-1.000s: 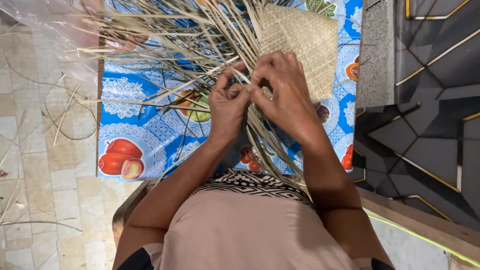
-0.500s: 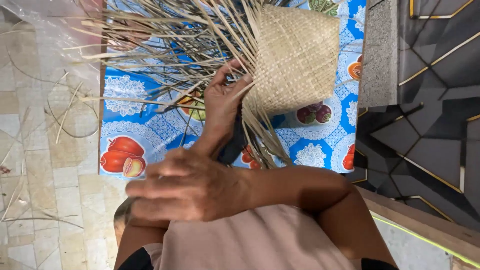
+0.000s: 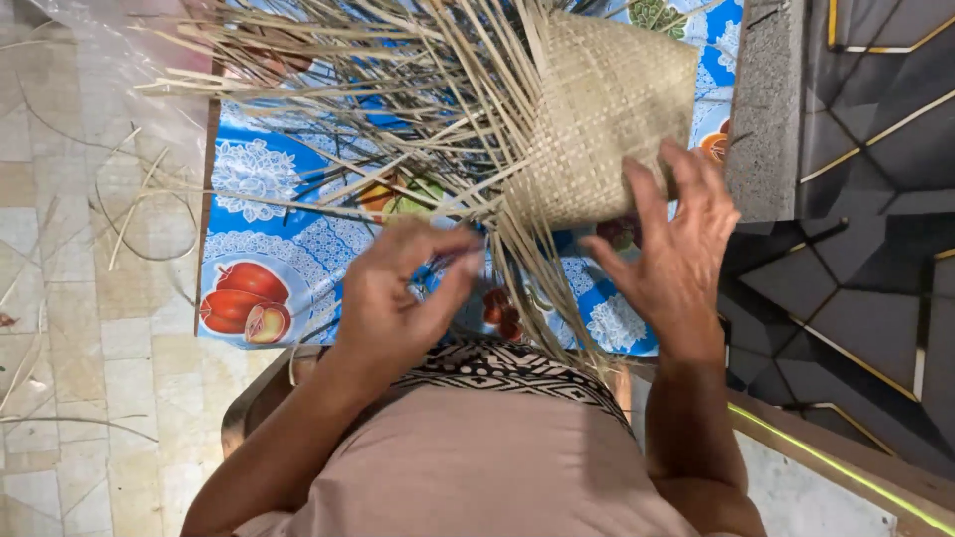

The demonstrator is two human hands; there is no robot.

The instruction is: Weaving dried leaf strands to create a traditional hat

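So there's one half-woven straw basket [image 3: 607, 119] sitting on a table under a blue fruit-print tablecloth [image 3: 264, 254], with a whole fan of loose straw strips [image 3: 398, 109] sticking out of it, too many to count. Two hands here. The left hand [image 3: 403, 298] is half curled with fingertips near the hanging strips; can't tell if it's gripping one. The right hand [image 3: 671, 254] is spread wide, fingertips at the basket's lower edge.
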